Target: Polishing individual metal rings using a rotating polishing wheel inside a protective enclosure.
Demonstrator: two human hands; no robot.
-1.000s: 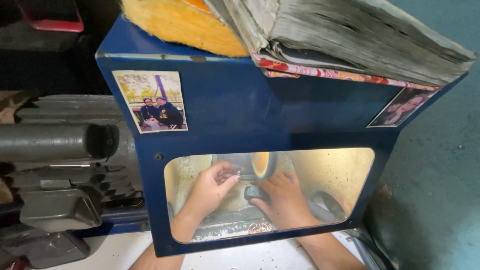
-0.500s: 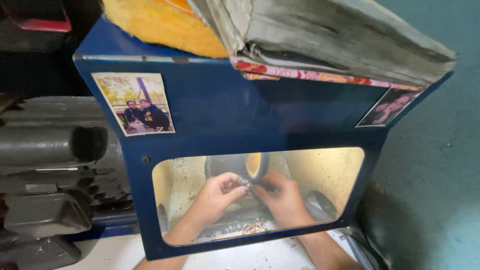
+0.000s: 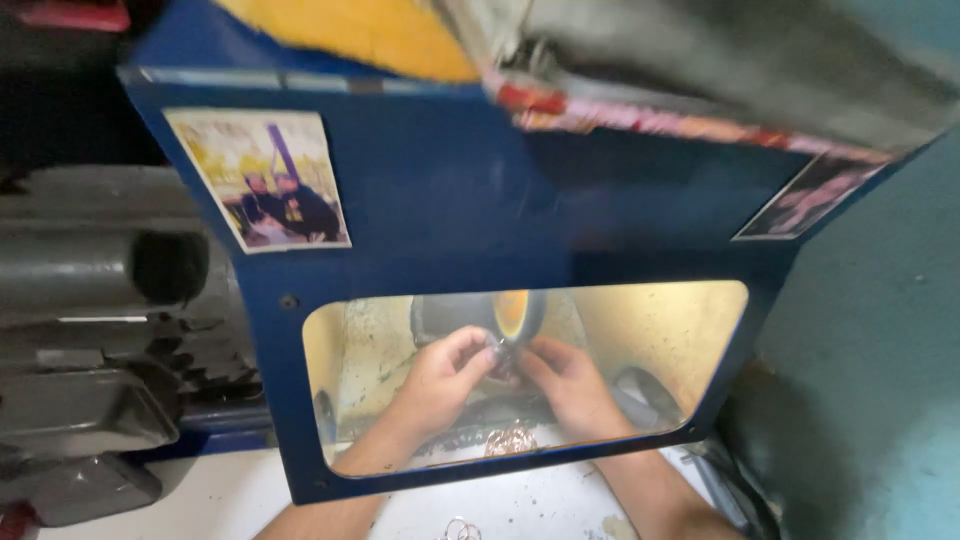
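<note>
Hands closer now: left hand [image 3: 440, 385] and right hand [image 3: 568, 388] at wheel [image 3: 512, 315].

Both forearms are bare, no sleeves showing up to the elbow; left hand [image 3: 440, 380] and right hand [image 3: 568, 388] wear no gloves, fingers slightly blurred.

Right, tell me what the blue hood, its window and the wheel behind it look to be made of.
Blue box-shaped hood: likely painted sheet metal, given its flat glossy panels and a screw head. Rounded viewing window: clear plastic or glass, scuffed and dusty. Round wheel with an orange-lit face: too blurred to tell, possibly a soft buffing material.
</note>
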